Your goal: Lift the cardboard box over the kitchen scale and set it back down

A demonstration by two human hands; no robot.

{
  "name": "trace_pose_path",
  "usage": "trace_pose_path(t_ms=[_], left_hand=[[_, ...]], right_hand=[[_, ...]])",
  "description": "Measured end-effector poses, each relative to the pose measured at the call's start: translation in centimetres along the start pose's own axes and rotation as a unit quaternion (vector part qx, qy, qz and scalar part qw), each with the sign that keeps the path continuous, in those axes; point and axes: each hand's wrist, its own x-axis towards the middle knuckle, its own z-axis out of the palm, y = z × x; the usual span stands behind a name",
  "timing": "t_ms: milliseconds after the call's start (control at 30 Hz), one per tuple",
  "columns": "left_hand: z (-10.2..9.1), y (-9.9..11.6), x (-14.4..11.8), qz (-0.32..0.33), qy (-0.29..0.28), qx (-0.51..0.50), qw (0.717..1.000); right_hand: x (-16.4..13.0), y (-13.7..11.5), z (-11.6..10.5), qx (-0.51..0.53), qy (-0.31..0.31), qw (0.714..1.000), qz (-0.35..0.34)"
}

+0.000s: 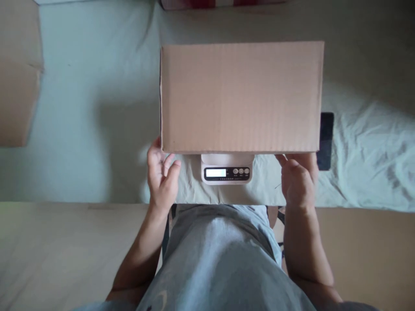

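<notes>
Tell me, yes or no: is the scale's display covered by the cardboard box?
No. The scale pokes out below the cardboard box, so its lit display and buttons show between the left hand and right hand.

The box sits on the scale, a phone, apparently, at its right.

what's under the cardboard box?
A white digital scale: only its front edge with lit display and buttons shows below the cardboard box. The weighing platform is covered. A dark flat object pokes out at the right, mostly hidden.
</notes>
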Motion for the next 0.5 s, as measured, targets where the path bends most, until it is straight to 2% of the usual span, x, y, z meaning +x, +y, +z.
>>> trace_pose_path(t_ms=[133, 233, 500], left_hand=[[-0.4, -1.5, 0.1, -0.038, -0.004, -0.01, 0.999], [-0.6, -1.7, -0.1, -0.072, -0.001, -0.013, 0.997], [0.1, 2.1, -1.1, -0.07, 0.015, -0.054, 0.996]], right_hand=[[-0.5, 1.5, -0.9, -0.018, 0.018, 0.998, 0.051], [-0.8, 1.9, -1.4, -0.03, 0.026, 0.997, 0.065], [-1.7, -0.4, 0.0, 0.009, 0.054, 0.998, 0.026]])
